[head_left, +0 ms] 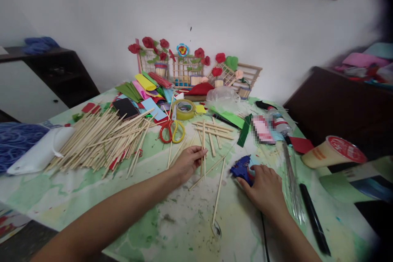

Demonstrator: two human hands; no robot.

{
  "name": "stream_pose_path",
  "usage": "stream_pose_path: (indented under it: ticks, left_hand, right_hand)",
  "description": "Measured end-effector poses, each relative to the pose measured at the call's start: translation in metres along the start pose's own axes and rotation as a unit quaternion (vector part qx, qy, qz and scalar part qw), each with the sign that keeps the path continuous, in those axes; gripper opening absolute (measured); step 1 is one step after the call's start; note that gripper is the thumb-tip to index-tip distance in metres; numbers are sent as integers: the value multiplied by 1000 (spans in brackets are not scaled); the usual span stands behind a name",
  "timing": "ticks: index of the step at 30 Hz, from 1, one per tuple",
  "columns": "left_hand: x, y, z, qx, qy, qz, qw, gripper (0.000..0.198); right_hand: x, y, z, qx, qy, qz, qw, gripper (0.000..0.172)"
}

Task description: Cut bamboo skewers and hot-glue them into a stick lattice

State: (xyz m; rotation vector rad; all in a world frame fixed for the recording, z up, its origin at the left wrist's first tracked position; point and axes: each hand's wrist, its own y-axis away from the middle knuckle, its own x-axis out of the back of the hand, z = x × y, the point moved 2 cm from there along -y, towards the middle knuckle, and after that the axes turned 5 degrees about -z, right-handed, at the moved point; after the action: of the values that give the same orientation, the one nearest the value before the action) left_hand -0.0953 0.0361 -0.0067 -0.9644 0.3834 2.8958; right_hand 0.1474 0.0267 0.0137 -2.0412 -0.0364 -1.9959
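Note:
My left hand (188, 166) pinches thin wooden sticks (203, 139) upright between thumb and fingertips, over the middle of the table. To the right, my right hand (265, 188) has its thumb and fingers around the handle end of a blue hot glue gun (241, 168), which lies low at the tabletop; the palm hides part of it. A black cord (264, 235) runs from under that hand toward the near edge. Behind the left hand, several sticks (216, 131) lie crossed. One loose stick (218, 192) ends at a small glue-like blob (216, 229) between my forearms.
A large heap of sticks (92, 143) covers the left side. Scissors (172, 131), a tape roll (184, 109) and coloured paper (144, 82) lie behind. Stick frames with paper flowers (187, 65) lean on the wall. A drink cup (333, 152) and black rod (315, 219) are at right.

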Motion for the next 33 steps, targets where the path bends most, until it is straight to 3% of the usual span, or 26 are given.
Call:
stream_pose_path:
  ticks: [3, 5, 7, 8, 9, 13, 19, 23, 33]
  left_hand:
    - [-4, 3, 0, 5, -3, -20, 1000, 23]
    - [-6, 6, 0, 6, -6, -29, 1000, 23]
    - [-9, 8, 1, 4, -8, -35, 999, 23]
    - [-10, 8, 1, 1, -9, -38, 999, 23]
    - [-10, 9, 1, -2, -11, -42, 999, 23]
    - [-11, 10, 2, -13, -20, -51, 998, 24]
    - [-11, 9, 1, -16, -14, -31, 999, 28]
    - [-11, 10, 0, -14, -30, -38, 999, 28]
    - [-10, 9, -2, -12, -56, -39, 998, 30]
  right_hand:
    - [19, -6, -12, 23, -43, 31, 998, 33]
    - [28, -13, -27, 64, -150, -8, 987, 24]
    - [30, -22, -47, 97, -300, -82, 945, 21]
    - [29, -27, -57, 95, -378, -115, 914, 19]
    - [28, -30, -66, 94, -404, -131, 900, 21]
    - [13, -38, -91, 82, -478, -163, 859, 28]
    - [-5, -35, -100, 56, -568, -165, 804, 31]
    - [-10, -33, -100, 39, -587, -147, 796, 27]
    - [-6, -31, -99, 24, -556, -70, 828, 19]
